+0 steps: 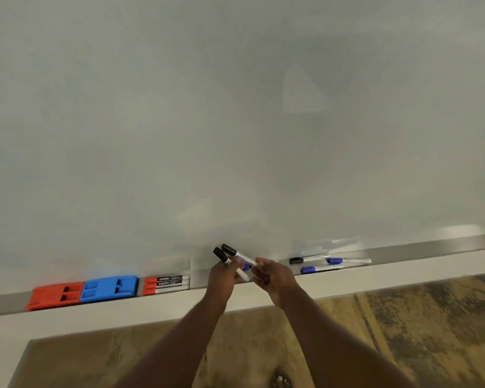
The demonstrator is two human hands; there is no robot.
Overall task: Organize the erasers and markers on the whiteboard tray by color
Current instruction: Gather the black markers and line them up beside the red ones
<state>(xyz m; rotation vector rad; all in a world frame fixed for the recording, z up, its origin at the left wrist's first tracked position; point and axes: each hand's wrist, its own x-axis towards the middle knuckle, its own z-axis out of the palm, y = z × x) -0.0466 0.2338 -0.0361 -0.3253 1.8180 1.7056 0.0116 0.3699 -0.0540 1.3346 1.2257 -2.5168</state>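
Both hands meet over the middle of the whiteboard tray (403, 252), close together and almost touching. The left hand (224, 278) is closed around two black-capped markers (228, 254), their caps fanned up and to the left against the whiteboard (235, 121), while the right hand (272, 275) pinches at the white barrels where they cross; a blue-capped marker (246, 266) shows between the two hands, though which hand carries it cannot be told. Gathering the black ones into one fist looks like a way to carry a whole colour group at once and set it down together (the red group already lies that way). Toward the left end of the tray, three red-capped markers (165, 284) lie side by side, parallel to the tray's front edge, caps to the left. Just beyond them sits a blue eraser (109, 288), touching a red eraser (55, 298) that lies nearest the tray's left end, so the erasers, one of each colour, seem already placed. Toward the right end of the tray, still loose, are one black-capped marker (305, 259) against the back edge and two more blue-capped markers (345, 261), one behind the other, mixed rather than grouped. By my count that makes three black, three blue and three red markers, with black and blue still to be sorted.
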